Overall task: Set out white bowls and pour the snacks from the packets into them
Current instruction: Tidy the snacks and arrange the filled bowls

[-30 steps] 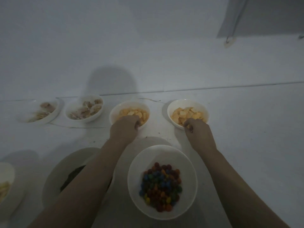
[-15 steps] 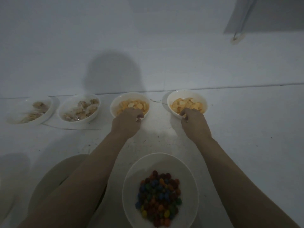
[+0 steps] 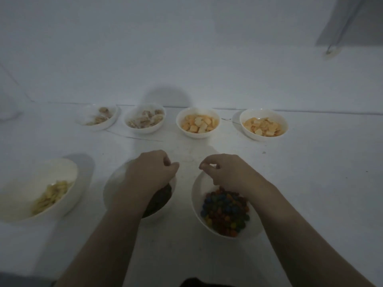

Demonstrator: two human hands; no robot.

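Note:
Several white bowls stand on the white surface. At the back, two bowls hold orange crackers: one in the middle (image 3: pixel 196 135), one to its right (image 3: pixel 248 133). Close to me a bowl of coloured candies (image 3: pixel 198 190) sits right of a bowl of dark snack (image 3: pixel 113 183). My left hand (image 3: pixel 152 172) hovers over the dark-snack bowl with its fingers curled, and nothing shows in it. My right hand (image 3: pixel 226 172) is above the far rim of the candy bowl, fingers curled, thumb near the forefinger. No packets are in view.
Two more bowls of pale snack (image 3: pixel 145 131) (image 3: pixel 103 127) stand at the back left. A large bowl of yellow sticks (image 3: pixel 31 179) sits near the left edge. A white wall (image 3: pixel 186 48) rises right behind the back row.
Both hands have let go of the two orange-cracker bowls and drawn back toward me, now over the near bowls. The view has shifted, and more bowls show at the left.

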